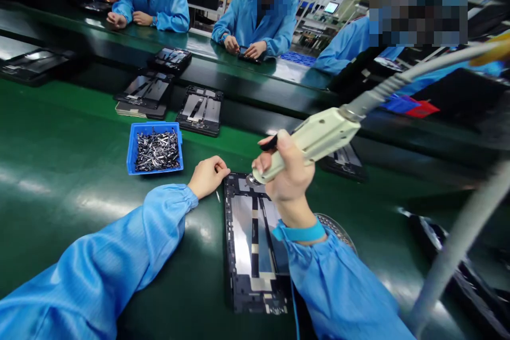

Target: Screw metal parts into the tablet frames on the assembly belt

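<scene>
In front of me an opened tablet lies flat on the green bench, its inner metal plate and dark ribbon cables showing. My right hand is wrapped round a cream electric screwdriver, whose tip points down at the tablet's upper edge. Whether the tip touches a screw is too small to tell. At the tablet's upper left corner rests my left hand, fingers curled with thumb and forefinger pinched together; anything between them is hidden. Just below it lies a small pale strip. My right forearm covers part of the tablet's right side.
A blue tray of small metal parts stands left of the tablet. Other opened tablets lie along the far edge. A grey cable leads from the screwdriver to the upper right. A pale pole crosses the right side. Co-workers sit opposite.
</scene>
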### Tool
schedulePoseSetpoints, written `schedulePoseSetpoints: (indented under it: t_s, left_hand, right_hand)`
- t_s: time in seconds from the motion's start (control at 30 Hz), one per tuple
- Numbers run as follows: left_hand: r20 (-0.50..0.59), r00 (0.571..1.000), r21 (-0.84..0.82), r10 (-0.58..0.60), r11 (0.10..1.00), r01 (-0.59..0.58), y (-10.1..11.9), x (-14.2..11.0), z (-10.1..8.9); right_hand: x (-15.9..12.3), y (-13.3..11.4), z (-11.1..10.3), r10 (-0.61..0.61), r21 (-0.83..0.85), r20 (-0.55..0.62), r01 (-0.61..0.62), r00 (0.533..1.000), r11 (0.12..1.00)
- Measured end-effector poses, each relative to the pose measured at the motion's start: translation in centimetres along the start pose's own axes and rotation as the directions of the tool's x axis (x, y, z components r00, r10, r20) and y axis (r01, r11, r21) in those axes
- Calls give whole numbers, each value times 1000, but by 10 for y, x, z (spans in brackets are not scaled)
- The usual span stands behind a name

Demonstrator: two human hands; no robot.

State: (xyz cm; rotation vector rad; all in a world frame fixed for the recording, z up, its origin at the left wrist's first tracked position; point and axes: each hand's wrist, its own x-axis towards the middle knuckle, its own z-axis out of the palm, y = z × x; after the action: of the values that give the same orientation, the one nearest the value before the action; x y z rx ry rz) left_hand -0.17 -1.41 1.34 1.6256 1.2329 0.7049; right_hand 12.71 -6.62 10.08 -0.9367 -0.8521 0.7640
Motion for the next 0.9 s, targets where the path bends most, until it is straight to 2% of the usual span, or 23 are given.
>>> schedulePoseSetpoints:
  t_s: [0.13,0.27,0.6,0.9]
  left_hand:
    - [69,997,-6,-35,999,35,0,6,-3]
    - [124,988,-28,-90,995,94,0,11,-3]
    - [117,987,-25,-109,993,112,1,9,-2]
    - [87,994,61,-60,997,55,-2,11,-1]
  right_hand:
    - [9,19,16,1,-8,15,-1,1000,1000]
    - [12,32,22,21,-29,24,-20,999,999]
    - [10,51,22,42,-48,16,-41,999,998]
    - [6,58,24,12,-87,28,-10,1000,996]
